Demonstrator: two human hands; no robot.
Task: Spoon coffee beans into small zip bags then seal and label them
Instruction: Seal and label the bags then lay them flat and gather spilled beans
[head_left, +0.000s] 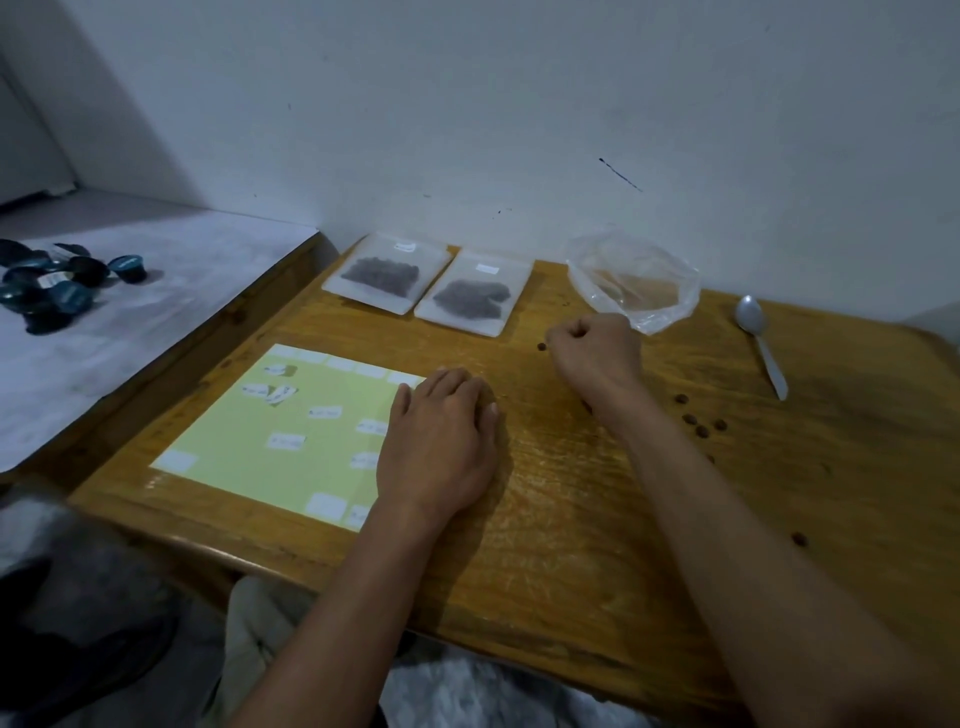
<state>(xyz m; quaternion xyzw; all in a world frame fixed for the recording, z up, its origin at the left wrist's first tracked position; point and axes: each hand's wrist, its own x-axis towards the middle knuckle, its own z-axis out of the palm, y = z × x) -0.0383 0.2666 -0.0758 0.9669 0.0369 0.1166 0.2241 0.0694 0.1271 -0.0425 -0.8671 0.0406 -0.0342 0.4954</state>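
Note:
Two small zip bags of coffee beans lie flat at the back of the wooden table (571, 530), the left bag (387, 273) and the right bag (475, 296), each with a white label near its top. A large clear plastic bag (634, 283), nearly empty, stands behind my right hand (597, 353). That hand is curled into a fist on the table, and nothing shows in it. One loose bean (542, 346) lies just left of its knuckles. My left hand (441, 441) rests palm down at the right edge of the pale green label sheet (249, 452). A metal spoon (761, 338) lies at the far right.
Several loose beans (698, 423) are scattered right of my right forearm, and one more bean (800, 539) lies nearer the front. Dark blue coffee capsules (52, 288) sit in a pile on the grey surface to the left. A white wall runs directly behind the table.

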